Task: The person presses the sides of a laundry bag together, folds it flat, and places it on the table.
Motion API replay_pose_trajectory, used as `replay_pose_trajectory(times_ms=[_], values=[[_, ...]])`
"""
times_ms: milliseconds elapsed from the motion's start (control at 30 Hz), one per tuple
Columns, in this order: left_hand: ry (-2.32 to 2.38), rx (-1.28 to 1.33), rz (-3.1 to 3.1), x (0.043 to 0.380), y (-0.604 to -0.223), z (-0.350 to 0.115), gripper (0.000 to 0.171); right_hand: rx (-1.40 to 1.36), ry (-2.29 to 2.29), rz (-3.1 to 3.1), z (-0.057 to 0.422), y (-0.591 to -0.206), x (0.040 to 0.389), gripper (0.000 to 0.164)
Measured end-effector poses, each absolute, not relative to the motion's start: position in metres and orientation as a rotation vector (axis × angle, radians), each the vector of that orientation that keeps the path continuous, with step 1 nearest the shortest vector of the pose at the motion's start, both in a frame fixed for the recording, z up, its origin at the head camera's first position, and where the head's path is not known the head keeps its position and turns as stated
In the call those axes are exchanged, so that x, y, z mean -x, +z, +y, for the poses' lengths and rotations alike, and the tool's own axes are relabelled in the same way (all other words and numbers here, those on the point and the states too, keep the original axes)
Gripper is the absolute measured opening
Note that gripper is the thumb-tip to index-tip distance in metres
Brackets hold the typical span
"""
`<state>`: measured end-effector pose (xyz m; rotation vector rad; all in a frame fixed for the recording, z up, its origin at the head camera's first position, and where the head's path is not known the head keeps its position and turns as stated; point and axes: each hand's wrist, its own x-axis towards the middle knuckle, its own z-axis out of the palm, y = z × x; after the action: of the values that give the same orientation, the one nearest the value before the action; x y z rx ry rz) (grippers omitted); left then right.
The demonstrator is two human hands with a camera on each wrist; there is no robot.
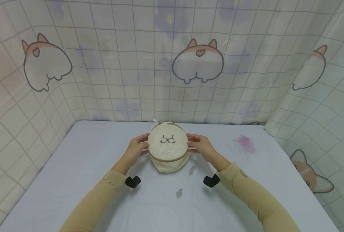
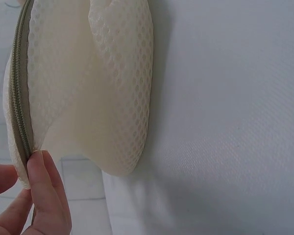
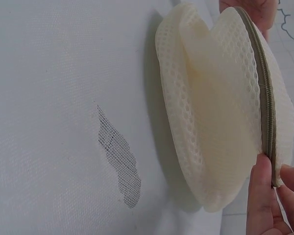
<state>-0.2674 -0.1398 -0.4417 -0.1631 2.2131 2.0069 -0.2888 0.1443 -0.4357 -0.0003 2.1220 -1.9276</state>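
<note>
The left hand [image 1: 134, 149] pinches the left rim of a round mesh bag [image 1: 167, 149]; the right hand [image 1: 203, 147] pinches its right rim — both along the zipper [image 2: 20, 105]. Between them, toward the table's [image 1: 93, 145] far edge, its soft body sags below the grip — nearer side showing.

- Bag [image 1: 167, 151]: cream honeycomb mesh, dark bra drawing on top.
- Zip [image 2: 19, 98]: olive green.
- Table [image 1: 148, 206]: pale bluish white, grey-blotched at lower centre, pink-smeared at right.
- Curtain [image 1: 117, 90]: white, grey-gridded, corgi-printed, purple-flowered at top.
- Sleeves [image 1: 95, 196]: tan.
</note>
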Motion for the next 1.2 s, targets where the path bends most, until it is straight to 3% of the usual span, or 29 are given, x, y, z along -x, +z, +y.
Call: replay_pose_trajectory(times_ms=[1200], values=[[2.031,0.197,2.156,0.27,-0.449,-0.141,0.063,0.012,-1.936,2.117,0.143,-0.447,0.292,0.049]])
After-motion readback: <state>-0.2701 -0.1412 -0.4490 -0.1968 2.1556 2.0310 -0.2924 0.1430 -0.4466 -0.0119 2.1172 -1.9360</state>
